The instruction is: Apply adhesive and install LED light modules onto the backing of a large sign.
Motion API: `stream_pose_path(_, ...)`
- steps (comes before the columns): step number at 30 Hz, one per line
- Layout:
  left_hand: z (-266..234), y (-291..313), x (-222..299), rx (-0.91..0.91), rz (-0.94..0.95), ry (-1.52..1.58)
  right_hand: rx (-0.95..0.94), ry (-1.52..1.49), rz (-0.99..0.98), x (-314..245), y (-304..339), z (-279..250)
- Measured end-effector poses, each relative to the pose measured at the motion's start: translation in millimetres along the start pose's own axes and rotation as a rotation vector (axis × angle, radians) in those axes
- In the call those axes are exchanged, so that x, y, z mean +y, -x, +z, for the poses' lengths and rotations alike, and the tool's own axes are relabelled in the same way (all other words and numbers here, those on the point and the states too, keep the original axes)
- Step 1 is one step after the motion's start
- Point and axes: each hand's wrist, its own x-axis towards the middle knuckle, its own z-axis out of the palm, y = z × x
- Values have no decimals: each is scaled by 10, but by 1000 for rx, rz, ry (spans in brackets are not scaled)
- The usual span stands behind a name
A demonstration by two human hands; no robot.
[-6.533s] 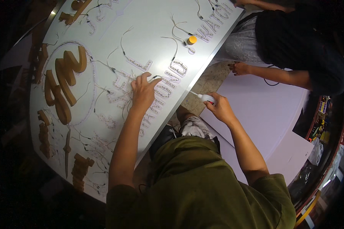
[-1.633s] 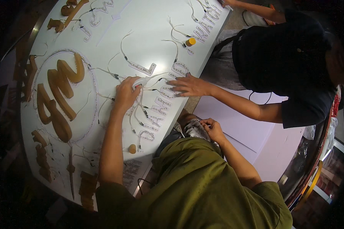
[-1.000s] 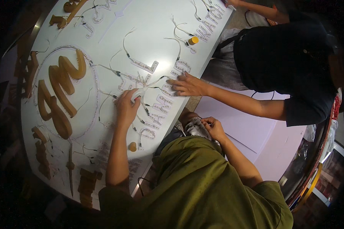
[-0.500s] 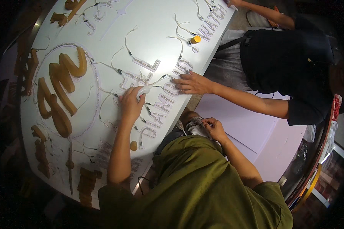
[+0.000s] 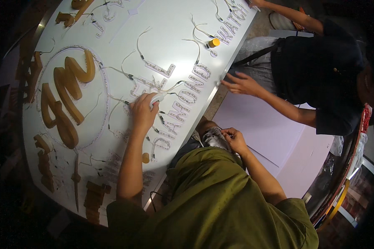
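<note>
My left hand reaches over the table with its fingers closed round a white rounded object, whose kind I cannot make out. Under and beside it lie white letter shapes lined with small LED modules, among them an L-shaped piece and a row of letters along the near right edge. Thin wires stick up by the white object. Over my lap, my right hand has its fingers pinched together beside a patterned grey-white cloth. Whatever is between those fingers is hidden.
A co-worker's open hand hovers off the table's right edge; their other hand is at the far corner. Gold script lettering lies inside a ring on the left. A yellow cap stands among wires. Pale sheets lie below the table's right side.
The co-worker's nearer hand has lifted off the row of letters and drawn back right, past the table edge. My left hand stays on the white object; my right hand has barely moved.
</note>
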Motion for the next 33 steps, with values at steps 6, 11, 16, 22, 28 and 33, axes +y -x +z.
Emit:
stream_pose_path(6, 2, 2, -11, -12, -1, -10, -1, 62, -3, -33, 12, -17)
stream_pose_path(11, -30, 39, -12, -41, -9, -20, 19, 29, -37, 39, 10, -14)
stream_pose_path(16, -21, 62, -31, -23, 9, -45, 14, 73, -50, 40, 1, -17)
stream_pose_path(22, -70, 78, -15, -38, -2, -27, 17, 49, -49, 109, -21, -15)
stream_pose_path(28, -149, 151, 33, 12, -11, -28, 24, 19, -62, -7, -3, -13)
stream_pose_path(33, -267, 310, 103, 74, -18, 66, -10, -67, -139, -174, -89, 50)
